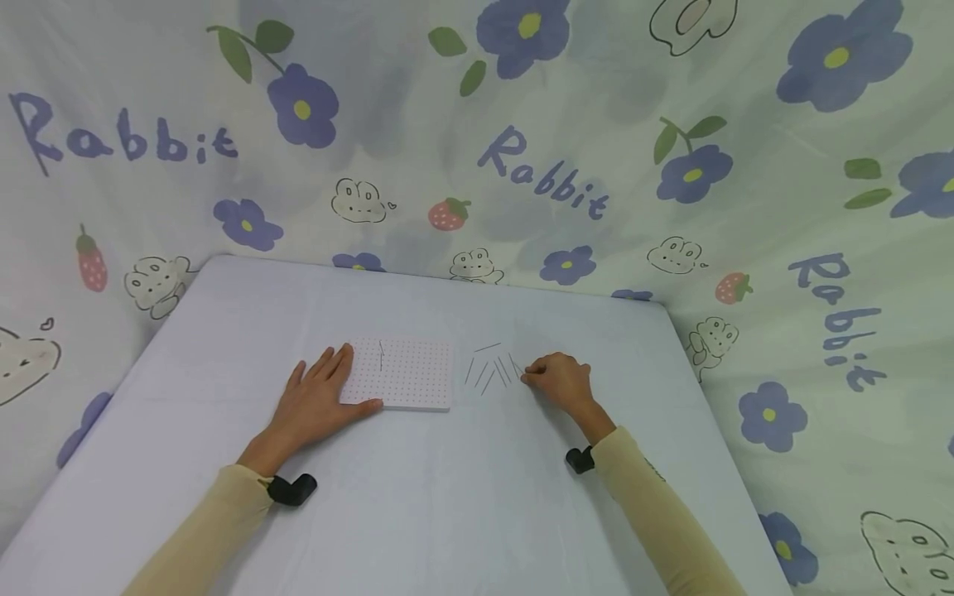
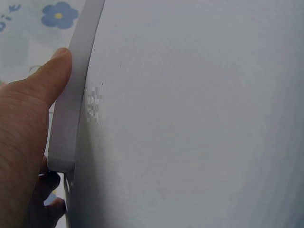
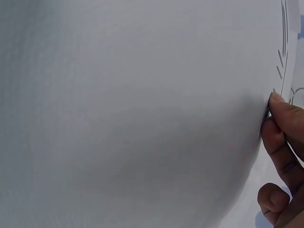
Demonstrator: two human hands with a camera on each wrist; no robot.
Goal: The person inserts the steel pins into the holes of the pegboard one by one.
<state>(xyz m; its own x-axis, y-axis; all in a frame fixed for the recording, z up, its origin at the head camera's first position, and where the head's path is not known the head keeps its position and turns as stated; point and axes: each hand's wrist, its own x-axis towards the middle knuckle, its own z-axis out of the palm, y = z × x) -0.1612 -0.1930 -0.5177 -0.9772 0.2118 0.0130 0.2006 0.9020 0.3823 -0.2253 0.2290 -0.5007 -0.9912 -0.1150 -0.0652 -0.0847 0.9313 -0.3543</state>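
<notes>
Over on the white bench (image 1: 447,497), thin dark sticks (image 1: 489,382) lie between the white rectangular dotted board (image 1: 406,374) on the left and the bare right grip (image 1: 562,383); flower-printed white cloth (image 1: 410,141) hangs behind.

Left hand (image 2: 23,128): thumb (image 2: 53,78) against side of board (image 2: 70,109) | fingertips (image 2: 57,206): near board's lower end | table (image 2: 190,118): pale, spanning centre and right | cloth (image 2: 21,45): blue flower (image 2: 50,20), upper left

Dotted board (image 1: 410,377) partly behind the left hand (image 1: 313,401)
</notes>
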